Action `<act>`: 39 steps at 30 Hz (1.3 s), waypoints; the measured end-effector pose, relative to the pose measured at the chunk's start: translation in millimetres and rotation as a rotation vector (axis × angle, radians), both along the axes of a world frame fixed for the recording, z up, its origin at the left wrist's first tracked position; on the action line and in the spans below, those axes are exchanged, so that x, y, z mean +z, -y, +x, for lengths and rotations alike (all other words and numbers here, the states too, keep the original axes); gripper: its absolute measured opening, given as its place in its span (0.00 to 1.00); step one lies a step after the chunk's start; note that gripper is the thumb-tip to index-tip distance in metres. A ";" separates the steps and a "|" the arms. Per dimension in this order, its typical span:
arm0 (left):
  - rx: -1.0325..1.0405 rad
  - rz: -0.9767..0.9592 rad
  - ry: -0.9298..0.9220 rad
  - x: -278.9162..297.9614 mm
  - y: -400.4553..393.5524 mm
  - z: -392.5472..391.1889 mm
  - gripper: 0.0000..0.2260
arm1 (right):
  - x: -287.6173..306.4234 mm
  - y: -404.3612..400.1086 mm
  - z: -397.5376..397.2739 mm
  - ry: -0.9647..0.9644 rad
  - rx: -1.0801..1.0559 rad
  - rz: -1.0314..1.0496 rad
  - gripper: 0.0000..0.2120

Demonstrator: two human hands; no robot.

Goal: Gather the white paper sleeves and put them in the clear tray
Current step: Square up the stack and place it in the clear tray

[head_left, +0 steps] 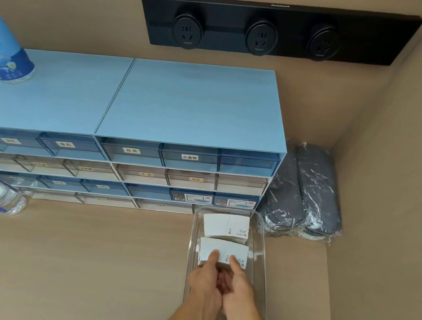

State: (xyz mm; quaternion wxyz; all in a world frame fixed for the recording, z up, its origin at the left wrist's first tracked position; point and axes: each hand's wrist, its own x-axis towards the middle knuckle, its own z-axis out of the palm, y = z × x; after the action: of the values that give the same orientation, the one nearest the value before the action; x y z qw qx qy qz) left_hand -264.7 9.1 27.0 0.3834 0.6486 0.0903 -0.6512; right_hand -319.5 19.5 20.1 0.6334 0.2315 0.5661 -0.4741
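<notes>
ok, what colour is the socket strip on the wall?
Black: the socket strip is a matte black panel with three round black outlets, seen clearly in the head view.

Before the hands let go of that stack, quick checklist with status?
1. Near stack of white paper sleeves inside the clear tray: ok.
2. Far stack already in the tray, apart from the near one: ok.
3. Left hand and right hand both gripping the near stack: ok.
4. Near stack resting flat on the tray floor: cannot tell.
5. Loose sleeves left on the counter: none visible, ok.
6. Tray fully on the counter: ok.
</notes>
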 end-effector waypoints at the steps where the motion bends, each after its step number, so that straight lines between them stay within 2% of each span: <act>1: -0.007 -0.004 0.006 -1.2 1.0 -0.2 0.15 | -0.7 1.1 0.0 -0.007 0.004 -0.001 0.11; 12: -0.076 -0.005 0.067 -9.8 8.7 -1.4 0.15 | -6.9 9.0 -0.6 -0.159 0.074 0.040 0.11; 17: -0.143 0.005 0.148 -14.5 10.7 -1.7 0.17 | -10.1 9.3 -0.4 -0.183 0.114 0.034 0.11; 27: -0.305 0.003 0.304 -23.1 13.6 3.5 0.18 | -16.2 5.2 -2.8 -0.353 0.242 0.039 0.13; 39: -0.334 -0.028 0.286 -16.4 10.7 4.6 0.17 | -10.9 2.3 -2.5 -0.464 0.331 -0.015 0.16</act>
State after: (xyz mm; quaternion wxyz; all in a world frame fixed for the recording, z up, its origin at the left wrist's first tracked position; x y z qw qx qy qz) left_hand -260.1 -1.5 10.6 0.2882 0.7350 -0.0827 -0.6081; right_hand -322.1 17.2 9.2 0.5574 0.0164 0.7226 -0.4086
